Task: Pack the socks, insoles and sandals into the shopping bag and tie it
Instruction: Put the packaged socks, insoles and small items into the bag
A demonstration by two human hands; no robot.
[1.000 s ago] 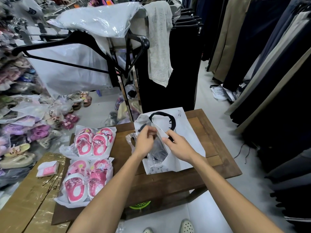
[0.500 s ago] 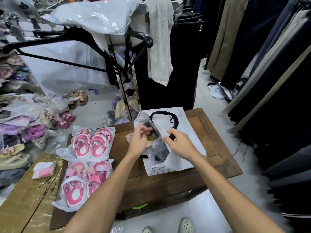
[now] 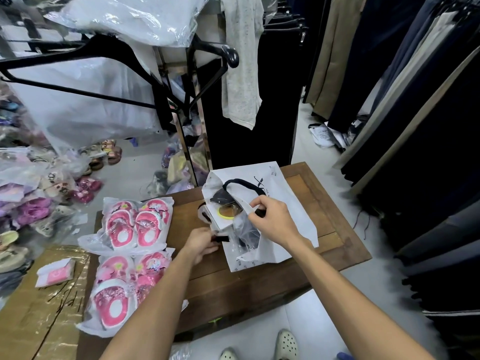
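Note:
A white shopping bag (image 3: pixel 283 198) with black cord handles lies on the wooden table (image 3: pixel 337 229), its mouth pulled open. Inside I see a clear packet with dark socks (image 3: pixel 245 231) and a yellow-rimmed item (image 3: pixel 227 213). My right hand (image 3: pixel 272 220) pinches the bag's upper rim and holds it up. My left hand (image 3: pixel 201 244) is low at the bag's left side, gripping a black cord end by the lower rim. Two clear packets of pink sandals lie to the left, one farther (image 3: pixel 135 224) and one nearer (image 3: pixel 124 289).
A small pink packet (image 3: pixel 55 272) rests on a shiny cardboard box (image 3: pixel 31 320) at the left. A clothes rack with black hangers and wrapped garments stands behind the table. Dark trousers hang along the right. Piles of bagged shoes cover the floor at left.
My left hand has dropped from the bag's upper opening down to its lower left side. My right hand stays on the rim, and the bag mouth gapes wider, showing the yellow-rimmed item.

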